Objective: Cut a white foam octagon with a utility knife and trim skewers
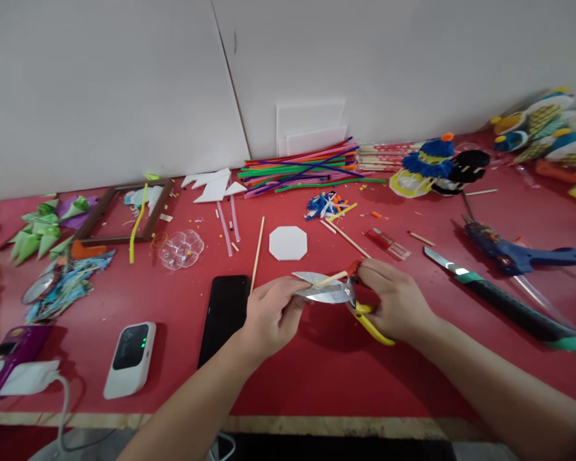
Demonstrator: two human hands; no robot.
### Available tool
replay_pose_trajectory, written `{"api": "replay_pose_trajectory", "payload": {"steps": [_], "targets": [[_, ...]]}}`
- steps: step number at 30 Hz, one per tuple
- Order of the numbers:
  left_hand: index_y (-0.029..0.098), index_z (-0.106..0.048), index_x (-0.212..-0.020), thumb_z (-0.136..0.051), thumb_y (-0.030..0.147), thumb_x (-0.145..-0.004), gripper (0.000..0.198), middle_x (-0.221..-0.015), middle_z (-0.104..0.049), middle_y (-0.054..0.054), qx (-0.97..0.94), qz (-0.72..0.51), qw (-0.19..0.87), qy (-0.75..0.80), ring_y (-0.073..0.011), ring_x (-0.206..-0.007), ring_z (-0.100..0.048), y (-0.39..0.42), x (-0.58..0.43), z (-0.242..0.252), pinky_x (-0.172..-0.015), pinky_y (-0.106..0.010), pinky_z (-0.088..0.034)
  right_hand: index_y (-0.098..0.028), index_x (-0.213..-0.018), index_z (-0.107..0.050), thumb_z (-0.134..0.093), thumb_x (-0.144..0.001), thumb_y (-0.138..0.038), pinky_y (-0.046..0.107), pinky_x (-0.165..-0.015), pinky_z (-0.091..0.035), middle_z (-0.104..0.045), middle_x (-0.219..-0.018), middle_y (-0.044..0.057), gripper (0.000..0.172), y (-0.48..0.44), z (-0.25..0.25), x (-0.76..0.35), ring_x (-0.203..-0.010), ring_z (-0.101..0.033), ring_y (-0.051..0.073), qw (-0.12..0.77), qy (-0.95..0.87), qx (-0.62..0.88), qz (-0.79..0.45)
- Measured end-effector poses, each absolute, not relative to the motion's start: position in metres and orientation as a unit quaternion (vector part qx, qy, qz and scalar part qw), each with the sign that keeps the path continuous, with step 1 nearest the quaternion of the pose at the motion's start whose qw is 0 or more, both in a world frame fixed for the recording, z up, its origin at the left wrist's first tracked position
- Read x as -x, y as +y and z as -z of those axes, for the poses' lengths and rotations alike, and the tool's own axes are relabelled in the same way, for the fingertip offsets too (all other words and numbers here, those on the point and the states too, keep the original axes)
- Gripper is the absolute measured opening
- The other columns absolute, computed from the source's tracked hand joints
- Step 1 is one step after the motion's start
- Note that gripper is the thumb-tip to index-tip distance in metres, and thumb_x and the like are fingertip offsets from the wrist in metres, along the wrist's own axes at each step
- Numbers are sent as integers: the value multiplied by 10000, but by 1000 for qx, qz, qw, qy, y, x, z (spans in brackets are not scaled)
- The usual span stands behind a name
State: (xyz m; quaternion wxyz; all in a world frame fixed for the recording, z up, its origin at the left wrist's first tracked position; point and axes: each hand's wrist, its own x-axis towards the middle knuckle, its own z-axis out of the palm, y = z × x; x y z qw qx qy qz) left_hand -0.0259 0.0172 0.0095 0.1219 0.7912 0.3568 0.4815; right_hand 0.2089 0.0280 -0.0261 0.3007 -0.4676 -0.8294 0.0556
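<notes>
My left hand [271, 319] is closed, pinching a thin wooden stick [330, 280] near the tips of the shears. My right hand [397, 299] grips these shears [333, 294], which have silver blades and red and yellow handles. The blades are parted, pointing left, and the stick lies between them; whether they touch it I cannot tell. Just beyond my hands a white octagon [288, 243] lies flat. Another stick [258, 253] lies left of it, beside a black phone [224, 317] partly covered by my left hand.
Several coloured pipe cleaners [307, 168] are heaped along the wall. On the right are a green-and-black utility knife [509, 307], a blue glue gun [513, 248] and a red lighter-like piece [388, 243]. A white device [130, 362] and a brown frame [104, 208] occupy the left.
</notes>
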Motion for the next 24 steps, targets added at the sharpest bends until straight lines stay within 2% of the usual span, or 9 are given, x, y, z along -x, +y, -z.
{"api": "replay_pose_trajectory", "payload": {"steps": [5, 18, 24], "targets": [[212, -624, -987, -536, 97, -927, 156, -746, -748, 7, -791, -490, 124, 345, -109, -640, -715, 18, 24, -9, -609, -183, -578, -241, -738, -469, -534, -749, -256, 294, -574, -411, -578, -702, 38, 68, 30, 25, -208, -621, -523, 185, 312, -834, 453, -37], [207, -616, -978, -567, 97, -898, 144, -831, -763, -16, -779, -494, 104, 373, -122, -722, -736, 17, 24, 0, -697, -191, -591, -243, -769, -486, -525, -733, -243, 301, -567, -450, -634, -715, 53, 53, 29, 26, -207, -627, -581, 208, 301, -832, 464, -28], [205, -591, -995, -536, 128, -911, 127, -765, -725, 1, -787, -492, 84, 362, -110, -616, -682, 17, 23, -2, -581, -192, -561, -240, -781, -484, -515, -744, -234, 290, -569, -456, -625, -708, 42, 49, 30, 25, -207, -622, -576, 200, 308, -839, 449, -4]]}}
